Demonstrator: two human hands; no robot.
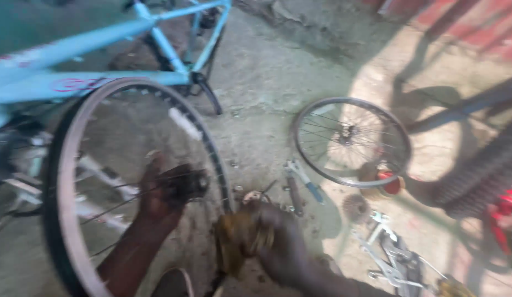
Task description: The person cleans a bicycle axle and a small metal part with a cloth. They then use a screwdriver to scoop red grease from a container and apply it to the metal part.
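Fingers of the right hand (pixel 278 242) are curling around a yellowish greasy rag (pixel 239 242) at the near centre. Just left, the left hand (pixel 165 192) is gripping the dark hub (pixel 192 184) of the large spoked bicycle wheel with a pale rim (pixel 69 220), standing upright. Farther right, a smaller bare spoked wheel (pixel 352 140) is lying on the concrete floor (pixel 267 82), near a toothed sprocket (pixel 356 208) and blue-handled pliers (pixel 304 179). Far left, a light-blue bicycle frame (pixel 102 38) is standing.

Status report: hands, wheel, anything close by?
Left hand at wheel hub, through spokes. Right hand clutching brownish rag. Tools on ground nearby.
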